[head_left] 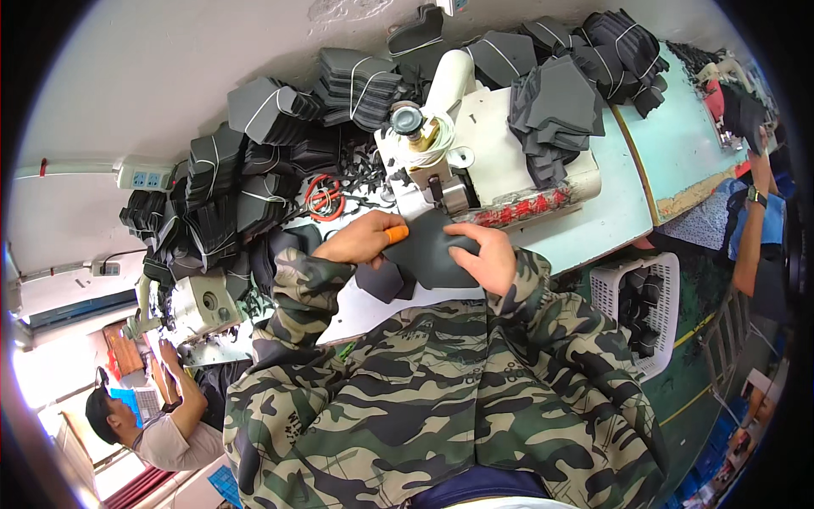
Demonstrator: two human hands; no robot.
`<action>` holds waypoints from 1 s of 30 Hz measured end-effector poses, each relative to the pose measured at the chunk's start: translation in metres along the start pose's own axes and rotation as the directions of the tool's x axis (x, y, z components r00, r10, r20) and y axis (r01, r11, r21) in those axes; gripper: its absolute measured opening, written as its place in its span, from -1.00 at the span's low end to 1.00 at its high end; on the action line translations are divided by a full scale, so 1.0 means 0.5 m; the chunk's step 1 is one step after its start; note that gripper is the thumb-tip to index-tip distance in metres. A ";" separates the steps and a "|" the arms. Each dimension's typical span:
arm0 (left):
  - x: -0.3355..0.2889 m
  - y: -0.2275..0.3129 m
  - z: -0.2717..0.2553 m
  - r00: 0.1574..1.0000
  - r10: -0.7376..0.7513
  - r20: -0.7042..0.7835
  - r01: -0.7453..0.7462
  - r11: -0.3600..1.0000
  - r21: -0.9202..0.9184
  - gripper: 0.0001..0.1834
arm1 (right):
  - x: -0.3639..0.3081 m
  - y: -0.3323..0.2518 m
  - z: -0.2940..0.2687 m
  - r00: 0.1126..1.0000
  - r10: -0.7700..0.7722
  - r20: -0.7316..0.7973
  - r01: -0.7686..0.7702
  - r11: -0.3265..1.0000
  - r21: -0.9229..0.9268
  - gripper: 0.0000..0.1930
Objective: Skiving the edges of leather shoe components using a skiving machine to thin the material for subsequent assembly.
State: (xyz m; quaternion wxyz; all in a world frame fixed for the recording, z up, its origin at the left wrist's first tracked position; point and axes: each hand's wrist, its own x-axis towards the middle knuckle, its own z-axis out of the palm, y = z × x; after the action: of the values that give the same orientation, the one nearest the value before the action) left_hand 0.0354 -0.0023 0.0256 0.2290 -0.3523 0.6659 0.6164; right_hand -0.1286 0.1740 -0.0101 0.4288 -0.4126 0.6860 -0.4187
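Between my hands, a flat dark grey cut sheet piece lies at the front of a white bench machine, its far edge close under the metal working head. My left hand presses on the piece's left side with its fingers together, an orange cover on one finger. On the right side my right hand grips the piece between thumb and fingers. Below my left hand, another dark grey piece rests on the white tabletop. Loose grey pieces are heaped on top of the machine.
Banded stacks of grey pieces line the back and left. Red-handled scissors lie among scraps left of the machine. A white plastic basket with dark pieces stands at right. Another person works lower left; another person's arm shows far right.
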 end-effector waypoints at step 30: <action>-0.028 -0.048 0.076 0.995 0.093 -0.044 -0.103 0.867 -0.487 -0.70 | -0.059 -0.044 -0.042 0.929 0.110 0.354 -0.274 0.846 0.457 -0.74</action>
State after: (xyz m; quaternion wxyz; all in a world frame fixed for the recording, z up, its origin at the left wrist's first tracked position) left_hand 0.0576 0.0378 0.0147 0.0945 -0.3704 0.5078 0.7720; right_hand -0.1349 0.1993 0.0236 0.6645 -0.2773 0.5155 -0.4646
